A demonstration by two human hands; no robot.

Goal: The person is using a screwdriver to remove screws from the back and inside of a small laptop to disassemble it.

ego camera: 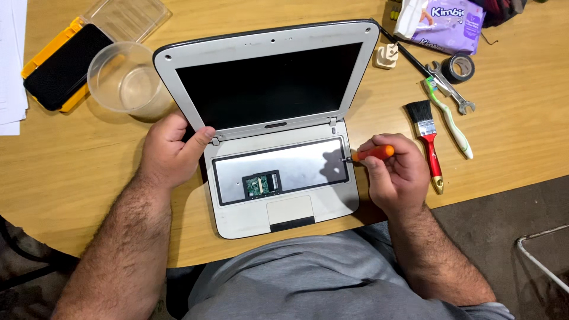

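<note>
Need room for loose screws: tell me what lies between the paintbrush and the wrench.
Head view: a green-and-white toothbrush lies diagonally between the red-handled paintbrush and the wrench, its bristle end by the wrench.

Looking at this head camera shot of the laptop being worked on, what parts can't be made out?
- Screwdriver tip: too small, and in shadow at the laptop tray's right edge; no screw can be made out.
- Right hand palm side: faces away from the camera.
- Yellow case contents: only a dark panel shows.
- Wipes packet: cut off by the top edge.
- Left hand fingertips: curled under, beside the hinge.
</note>
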